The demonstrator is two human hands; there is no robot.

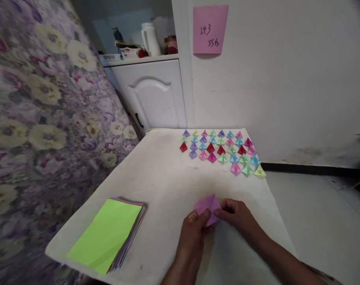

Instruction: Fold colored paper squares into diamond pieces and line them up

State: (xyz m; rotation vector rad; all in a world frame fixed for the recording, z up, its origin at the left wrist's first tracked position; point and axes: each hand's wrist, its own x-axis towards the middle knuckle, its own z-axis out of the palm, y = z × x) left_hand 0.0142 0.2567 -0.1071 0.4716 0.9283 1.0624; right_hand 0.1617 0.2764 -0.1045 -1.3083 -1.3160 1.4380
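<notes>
1. The left hand (193,232) is closed on the paper (208,208), thumb on top, fingers underneath.
2. The right hand (238,217) pinches the same paper's edge at three o'clock, thumb against fingers.
3. That paper, pinkish-purple and creased, sits between both hands, over the table (164,174).
4. From there, at twelve o'clock, small folded pieces (221,150) stand in rows of many colours.
5. At nine o'clock lies a stack (107,233), bright green on top.
6. The flowered curtain (46,130) hangs at ten o'clock.
7. At eleven I see a cupboard (156,97); at twelve, a pink note (210,29) on the wall (275,87).
</notes>
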